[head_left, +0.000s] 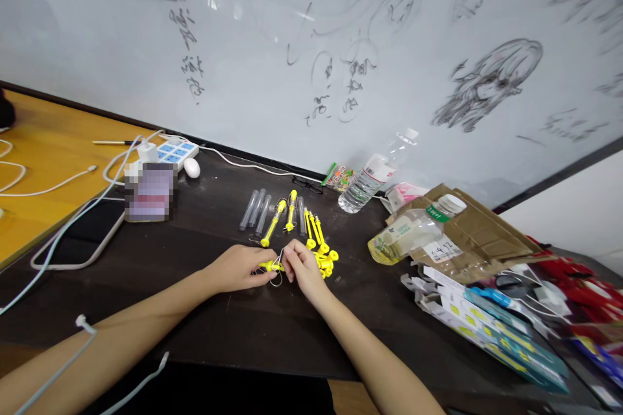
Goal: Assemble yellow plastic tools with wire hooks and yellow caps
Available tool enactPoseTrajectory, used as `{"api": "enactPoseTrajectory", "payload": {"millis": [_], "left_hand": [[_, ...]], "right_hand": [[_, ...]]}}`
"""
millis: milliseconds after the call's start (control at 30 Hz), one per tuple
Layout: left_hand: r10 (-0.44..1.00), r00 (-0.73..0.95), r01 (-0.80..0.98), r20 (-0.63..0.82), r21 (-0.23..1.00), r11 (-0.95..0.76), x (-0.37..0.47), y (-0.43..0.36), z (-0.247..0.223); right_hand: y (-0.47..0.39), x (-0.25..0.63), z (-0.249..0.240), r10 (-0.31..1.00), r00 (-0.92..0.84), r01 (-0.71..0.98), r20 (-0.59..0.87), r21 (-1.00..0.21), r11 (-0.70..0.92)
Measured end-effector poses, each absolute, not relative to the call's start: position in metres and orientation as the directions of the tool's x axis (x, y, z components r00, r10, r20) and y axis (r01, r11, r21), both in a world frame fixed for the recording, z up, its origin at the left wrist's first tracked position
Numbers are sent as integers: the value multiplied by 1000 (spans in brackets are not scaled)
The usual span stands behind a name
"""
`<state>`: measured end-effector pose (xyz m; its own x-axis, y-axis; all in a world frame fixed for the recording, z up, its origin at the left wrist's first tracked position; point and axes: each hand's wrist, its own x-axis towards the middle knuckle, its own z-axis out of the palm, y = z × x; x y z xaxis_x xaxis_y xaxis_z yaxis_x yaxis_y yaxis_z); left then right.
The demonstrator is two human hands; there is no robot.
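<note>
A scribbled whiteboard (233, 39) stands behind my dark bench (228, 331), with a water bottle (366, 183) near its foot. My left hand (238, 270) and right hand (304, 268) nearly meet over the bench, a heap of yellow parts (325, 262) beside the right. Beyond lie two yellow spring scales (273, 223) and clear tubes (263, 215). My left grip is closed on a yellow piece (268, 266) between both hands; my right grip pinches a metal wire (279, 256) at it.
</note>
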<state>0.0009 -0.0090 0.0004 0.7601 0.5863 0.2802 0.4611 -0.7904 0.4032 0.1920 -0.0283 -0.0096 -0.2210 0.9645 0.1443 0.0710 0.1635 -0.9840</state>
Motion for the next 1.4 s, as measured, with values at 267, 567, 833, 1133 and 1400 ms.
{"api": "enactPoseTrajectory", "payload": {"millis": [267,567,833,1133,1400], "left_hand": [[526,806,404,272,397,-824,2,-11,1],[576,774,446,263,421,-790,1,-10,0],[571,787,316,234,642,-699,3,-11,4],[546,813,309,203,645,-699,5,-8,-5],[790,555,487,261,668,-563,3,-1,-2]], "right_hand": [[-35,190,-7,947,-265,126,180,-968,219],[-28,188,-15,969,-226,8,99,-995,103],[-28,189,-12,959,-269,-64,86,-995,72],[-32,192,-8,954,-229,50,195,-976,212],[-47,187,-1,834,-356,347,421,-770,536]]}}
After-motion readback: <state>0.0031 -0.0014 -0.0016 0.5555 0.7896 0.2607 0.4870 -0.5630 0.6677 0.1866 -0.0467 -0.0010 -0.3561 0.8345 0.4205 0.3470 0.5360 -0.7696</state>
